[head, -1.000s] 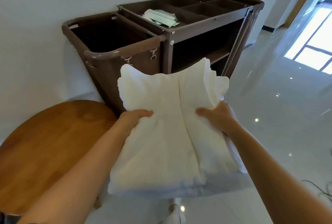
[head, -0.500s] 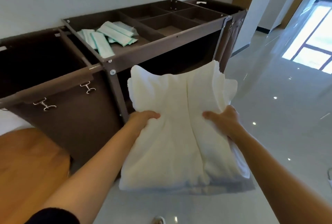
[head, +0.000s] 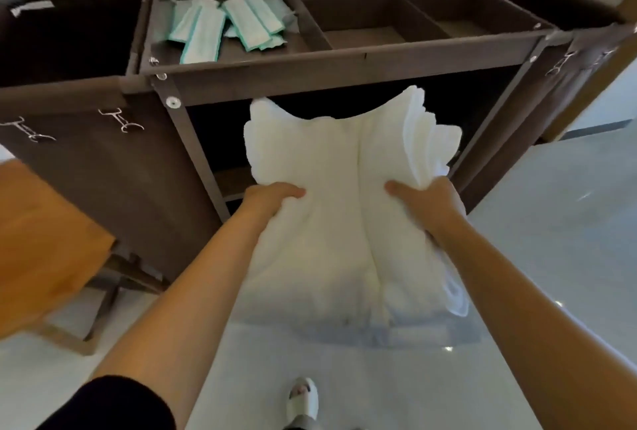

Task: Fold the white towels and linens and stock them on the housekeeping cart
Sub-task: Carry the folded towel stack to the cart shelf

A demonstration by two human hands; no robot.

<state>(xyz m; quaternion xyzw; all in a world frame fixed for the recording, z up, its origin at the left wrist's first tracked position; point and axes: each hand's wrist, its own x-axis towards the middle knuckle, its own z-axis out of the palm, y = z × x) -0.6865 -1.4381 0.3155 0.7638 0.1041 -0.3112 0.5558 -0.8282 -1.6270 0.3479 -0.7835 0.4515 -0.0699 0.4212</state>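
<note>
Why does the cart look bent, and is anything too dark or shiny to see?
Head view: the wide lens bows the cart along its top rail; the shelf behind the towels sits in deep shadow; small glints dot the glossy floor; edges look soft.

Two hands [head: 272, 197] [head: 431, 202]; one towel stack [head: 320, 250]; one cart [head: 344, 64]; two laundry bags [head: 86, 188] [head: 582, 81].

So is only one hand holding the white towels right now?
No, the left hand and the right hand each grip a side of the folded white towels.
</note>
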